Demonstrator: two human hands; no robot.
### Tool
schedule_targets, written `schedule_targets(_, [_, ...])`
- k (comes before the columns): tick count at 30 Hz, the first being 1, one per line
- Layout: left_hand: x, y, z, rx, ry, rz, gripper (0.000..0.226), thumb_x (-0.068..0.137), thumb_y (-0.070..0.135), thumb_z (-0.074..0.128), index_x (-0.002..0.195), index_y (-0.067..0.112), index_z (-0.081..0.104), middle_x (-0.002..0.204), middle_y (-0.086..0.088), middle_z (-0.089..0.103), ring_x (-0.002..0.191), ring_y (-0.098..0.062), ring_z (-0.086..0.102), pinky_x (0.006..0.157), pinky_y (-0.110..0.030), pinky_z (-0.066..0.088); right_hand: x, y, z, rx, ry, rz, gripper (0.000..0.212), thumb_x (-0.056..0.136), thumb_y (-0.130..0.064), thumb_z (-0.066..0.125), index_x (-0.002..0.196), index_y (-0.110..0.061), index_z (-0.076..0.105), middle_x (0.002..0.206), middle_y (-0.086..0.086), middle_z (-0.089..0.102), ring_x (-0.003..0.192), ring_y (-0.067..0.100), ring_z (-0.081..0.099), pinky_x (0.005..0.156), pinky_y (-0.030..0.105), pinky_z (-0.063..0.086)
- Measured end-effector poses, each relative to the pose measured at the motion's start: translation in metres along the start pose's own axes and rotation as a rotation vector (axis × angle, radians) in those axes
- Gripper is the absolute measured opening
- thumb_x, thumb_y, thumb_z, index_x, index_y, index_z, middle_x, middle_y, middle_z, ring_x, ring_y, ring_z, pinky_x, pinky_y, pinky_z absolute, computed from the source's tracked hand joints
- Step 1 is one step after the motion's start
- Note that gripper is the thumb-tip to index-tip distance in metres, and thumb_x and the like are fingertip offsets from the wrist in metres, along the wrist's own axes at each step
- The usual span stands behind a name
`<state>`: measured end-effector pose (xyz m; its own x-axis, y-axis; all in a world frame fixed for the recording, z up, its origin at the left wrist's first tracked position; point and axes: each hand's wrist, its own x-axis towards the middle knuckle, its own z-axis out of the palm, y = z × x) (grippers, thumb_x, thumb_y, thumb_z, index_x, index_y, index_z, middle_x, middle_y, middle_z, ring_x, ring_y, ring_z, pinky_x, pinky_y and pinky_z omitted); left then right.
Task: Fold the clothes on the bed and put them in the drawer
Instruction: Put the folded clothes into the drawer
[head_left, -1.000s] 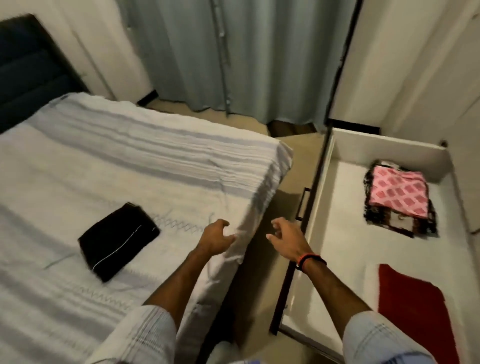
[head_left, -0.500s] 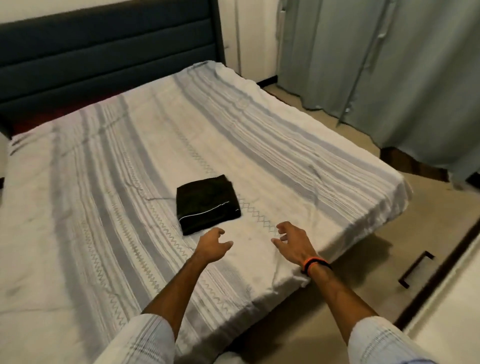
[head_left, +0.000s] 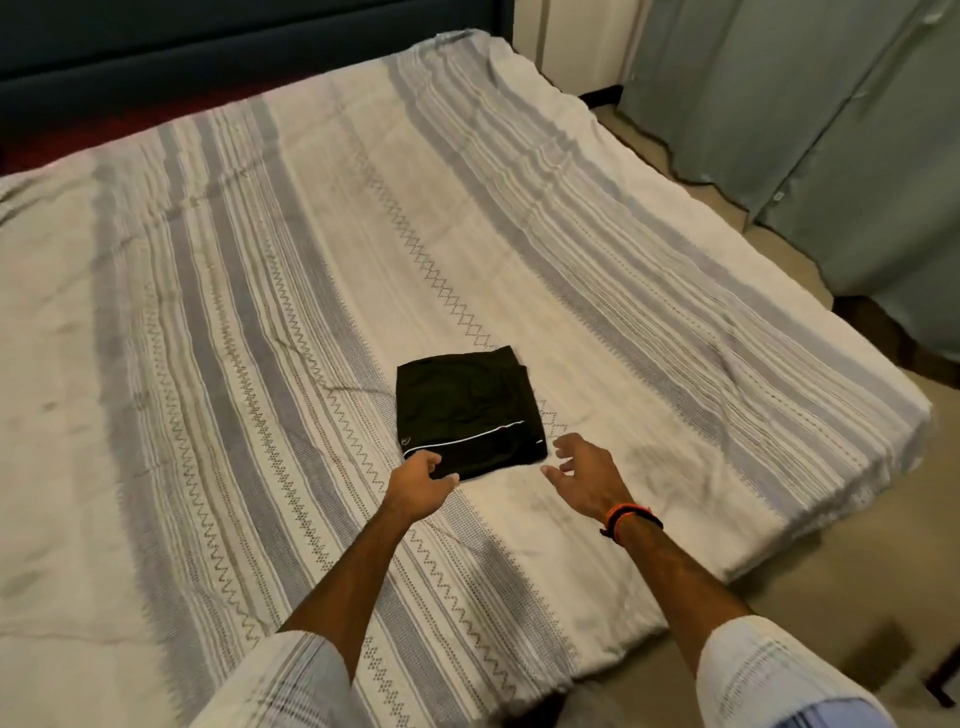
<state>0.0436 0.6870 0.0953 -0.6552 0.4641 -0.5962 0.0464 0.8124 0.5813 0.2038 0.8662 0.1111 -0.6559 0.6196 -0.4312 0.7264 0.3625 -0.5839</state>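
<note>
black folded cloth: lies flat on the bed, ready to lift | left hand: at its near left corner, grip loosely curled, touching the edge (pinching? cannot tell) | right hand: just beside its near right corner, grip spread, holding nothing

Black folded garment with white piping on grey-striped cream bedspread.

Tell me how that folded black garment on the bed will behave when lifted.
The folded black garment is probably floppy: its layered edges look soft. It likely unfolds if lifted by one corner, so support both sides. It looks thin, so probably light.
</note>
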Motion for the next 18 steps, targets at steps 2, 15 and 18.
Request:
schedule_targets(2, [0.017, -0.004, -0.006, -0.024, -0.007, -0.029, 0.052, 0.091, 0.03, 0.068, 0.135, 0.008, 0.051, 0.136, -0.01, 0.056, 0.125, -0.024, 0.053, 0.098, -0.027, 0.04, 0.019, -0.006, 0.004, 0.003, -0.013, 0.024, 0.047, 0.091, -0.026, 0.068, 0.132, -0.009, 0.051, 0.128, 0.01, 0.062, 0.108, 0.024, 0.063, 0.095, 0.04, 0.052])
schedule_targets(15, [0.158, -0.027, -0.009, -0.198, 0.132, -0.243, 0.045, 0.092, 0.023, 0.066, 0.133, 0.01, 0.052, 0.133, -0.008, 0.059, 0.12, -0.022, 0.057, 0.098, -0.029, 0.043, 0.174, -0.008, 0.052, 0.021, -0.11, 0.212, 0.062, 0.088, -0.03, 0.072, 0.139, -0.008, 0.046, 0.135, 0.013, 0.058, 0.119, 0.029, 0.059, 0.103, 0.043, 0.049])
schedule_targets(18, [0.187, -0.038, 0.0, -0.19, 0.149, -0.302, 0.051, 0.09, 0.024, 0.069, 0.136, 0.01, 0.05, 0.136, -0.01, 0.057, 0.123, -0.025, 0.056, 0.102, -0.033, 0.043, 0.207, 0.0, 0.066, 0.002, -0.093, 0.253, 0.072, 0.085, -0.037, 0.074, 0.141, -0.007, 0.041, 0.14, 0.015, 0.051, 0.125, 0.033, 0.052, 0.105, 0.045, 0.046])
